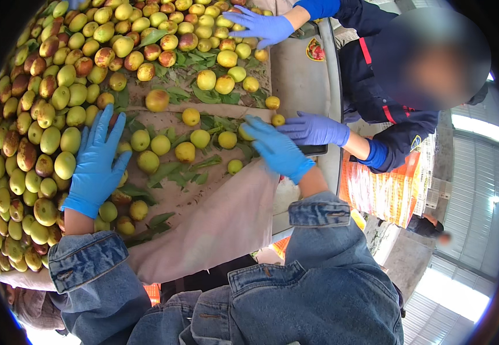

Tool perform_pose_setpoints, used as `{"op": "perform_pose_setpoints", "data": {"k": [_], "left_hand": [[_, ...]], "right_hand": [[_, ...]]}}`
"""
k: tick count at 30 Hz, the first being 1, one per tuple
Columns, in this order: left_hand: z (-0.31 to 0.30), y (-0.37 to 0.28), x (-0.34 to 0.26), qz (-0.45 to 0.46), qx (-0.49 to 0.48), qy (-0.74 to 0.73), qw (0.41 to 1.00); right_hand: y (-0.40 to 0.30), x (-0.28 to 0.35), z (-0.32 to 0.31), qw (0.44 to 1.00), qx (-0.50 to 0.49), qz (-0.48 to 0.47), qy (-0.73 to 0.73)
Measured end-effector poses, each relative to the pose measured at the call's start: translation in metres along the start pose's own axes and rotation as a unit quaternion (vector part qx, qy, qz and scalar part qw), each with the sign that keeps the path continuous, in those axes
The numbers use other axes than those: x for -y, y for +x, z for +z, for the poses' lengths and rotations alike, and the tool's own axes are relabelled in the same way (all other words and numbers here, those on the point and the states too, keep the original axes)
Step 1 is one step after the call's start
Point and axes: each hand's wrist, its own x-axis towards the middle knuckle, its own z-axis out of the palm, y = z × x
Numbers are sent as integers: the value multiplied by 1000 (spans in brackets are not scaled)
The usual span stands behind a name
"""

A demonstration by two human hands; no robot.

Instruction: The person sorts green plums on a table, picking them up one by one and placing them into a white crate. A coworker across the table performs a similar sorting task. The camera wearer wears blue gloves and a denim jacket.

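My left hand [96, 161], in a blue glove, lies palm down with spread fingers at the edge of a big heap of green and reddish-brown jujubes [50, 139]. My right hand [277, 148], also blue-gloved and slightly blurred, is stretched out flat with its fingers apart. Its fingertips partly cover a yellow-green jujube [245, 131]; what lies under the palm is hidden. Between my hands, loose jujubes [185, 152] sit among green leaves [165, 172] on a pinkish cloth [219, 207].
Across from me, a co-worker's purple-gloved hand [314, 128] almost meets my right hand; their other hand [264, 26] reaches into the far fruit. A grey metal chute [301, 77] with a raised rim borders the cloth. Orange crates [374, 189] stand beyond it.
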Motion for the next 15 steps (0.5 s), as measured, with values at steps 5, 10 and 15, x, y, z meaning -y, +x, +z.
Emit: {"op": "perform_pose_setpoints", "data": {"k": [5, 10, 15], "left_hand": [[3, -1, 2, -2, -6, -7, 1000], [1, -2, 1, -9, -4, 1, 1000], [4, 0, 0, -8, 2, 1, 1000]], "right_hand": [[-41, -49, -26, 965, -125, 182, 139], [-34, -60, -7, 953, -64, 273, 112], [-26, -63, -5, 945, -62, 279, 155]]}}
